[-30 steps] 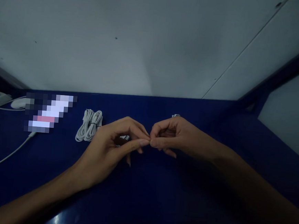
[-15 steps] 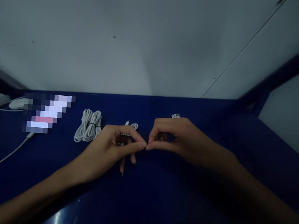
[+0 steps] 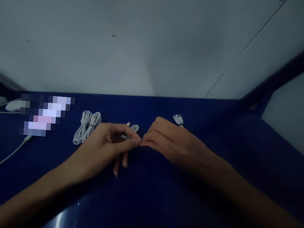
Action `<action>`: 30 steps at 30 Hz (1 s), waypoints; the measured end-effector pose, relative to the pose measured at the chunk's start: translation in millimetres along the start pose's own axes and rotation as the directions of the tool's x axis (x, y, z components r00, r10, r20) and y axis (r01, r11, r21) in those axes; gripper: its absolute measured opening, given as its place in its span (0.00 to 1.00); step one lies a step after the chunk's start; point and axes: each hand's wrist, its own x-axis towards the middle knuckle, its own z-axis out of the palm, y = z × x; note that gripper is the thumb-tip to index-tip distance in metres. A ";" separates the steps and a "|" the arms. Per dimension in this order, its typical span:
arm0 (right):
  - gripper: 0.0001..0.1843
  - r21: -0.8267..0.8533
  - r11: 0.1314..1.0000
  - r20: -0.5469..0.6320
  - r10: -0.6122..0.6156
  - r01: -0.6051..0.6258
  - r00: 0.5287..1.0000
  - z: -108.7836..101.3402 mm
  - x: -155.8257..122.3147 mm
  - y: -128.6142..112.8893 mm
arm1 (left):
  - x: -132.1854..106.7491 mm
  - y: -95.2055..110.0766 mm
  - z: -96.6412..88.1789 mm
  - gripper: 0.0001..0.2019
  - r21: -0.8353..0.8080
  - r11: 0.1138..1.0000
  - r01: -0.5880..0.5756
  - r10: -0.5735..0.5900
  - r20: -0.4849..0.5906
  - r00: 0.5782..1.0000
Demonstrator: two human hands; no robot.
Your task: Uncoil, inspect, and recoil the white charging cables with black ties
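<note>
tied cable bundle (image 3: 87, 128): landmark, bound probably to keep loops together | left hand (image 3: 105, 142): just right of bundle, pinched closed | right hand (image 3: 171, 140): farther right, pinched at left's fingertips, perhaps for fine work; what they grip, cannot tell | small cable (image 3: 134, 128): right of bundle, beyond left hand

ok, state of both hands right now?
Left hand: closed in a pinch; can't tell what, if anything, it holds.
Right hand: closed, right beside it; anything held is hidden.

On the tabletop (image 3: 145, 201), one cable bundle (image 3: 85, 126) lies left of the left hand (image 3: 106, 142), another bundle (image 3: 178, 120) behind the right hand (image 3: 171, 142).
</note>
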 end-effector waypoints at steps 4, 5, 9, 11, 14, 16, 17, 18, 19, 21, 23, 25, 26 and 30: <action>0.06 0.325 0.909 -0.028 0.285 -0.261 0.958 -2.0 -1.7 5.0 | -6.0 -4.5 7.8 0.08 0.146 0.944 -0.295 0.318 -0.178 0.931; 0.06 0.375 0.878 -0.018 0.329 -0.299 0.944 -2.6 -1.6 4.8 | -7.6 -5.3 9.2 0.08 0.234 0.905 -0.356 0.403 -0.197 0.894; 0.05 0.476 0.797 0.006 0.420 -0.372 0.908 -5.2 0.0 0.3 | -12.3 -5.6 12.2 0.08 0.543 0.710 -0.448 0.618 -0.175 0.767; 0.04 0.507 0.772 0.007 0.440 -0.383 0.898 -6.2 0.6 -1.7 | -12.9 -5.0 13.5 0.08 0.620 0.633 -0.463 0.678 -0.155 0.719; 0.04 0.514 0.770 0.005 0.437 -0.377 0.900 -6.4 1.2 -1.9 | -12.2 -5.8 15.6 0.09 0.706 0.525 -0.475 0.748 -0.116 0.654; 0.04 0.485 0.799 -0.007 0.411 -0.356 0.912 -5.4 1.4 -0.9 | -11.7 -8.3 16.5 0.10 0.766 0.441 -0.469 0.788 -0.080 0.611; 0.04 0.460 0.819 -0.015 0.394 -0.344 0.919 -4.6 1.5 -0.5 | -11.5 -9.9 16.7 0.11 0.792 0.398 -0.463 0.804 -0.058 0.592; 0.04 0.430 0.840 -0.024 0.378 -0.331 0.926 -3.6 1.4 -0.2 | -11.6 -11.7 16.8 0.12 0.815 0.359 -0.454 0.816 -0.037 0.577; 0.04 0.398 0.861 -0.036 0.360 -0.317 0.932 -2.5 1.2 -0.3 | -11.8 -13.6 16.7 0.13 0.833 0.327 -0.447 0.824 -0.020 0.566; 0.03 0.334 0.899 -0.062 0.322 -0.285 0.945 0.0 0.5 -0.9 | -12.7 -16.9 16.3 0.14 0.849 0.294 -0.438 0.826 0.005 0.563; 0.03 0.255 0.936 -0.093 0.274 -0.243 0.957 2.7 -0.1 -1.6 | -13.8 -19.4 16.0 0.15 0.858 0.292 -0.423 0.805 0.018 0.593; 0.05 0.150 0.970 -0.113 0.208 -0.190 0.972 5.5 0.0 -1.9 | -14.8 -20.6 15.8 0.15 0.865 0.301 -0.401 0.771 0.027 0.636; 0.05 0.088 0.984 -0.124 0.167 -0.156 0.978 6.9 0.4 -1.7 | -15.2 -20.7 15.7 0.15 0.871 0.299 -0.391 0.757 0.033 0.653; 0.10 -0.163 0.987 -0.171 -0.024 -0.004 0.985 11.4 2.1 -0.3 | -16.3 -18.8 16.7 0.13 0.887 0.253 -0.386 0.744 0.077 0.663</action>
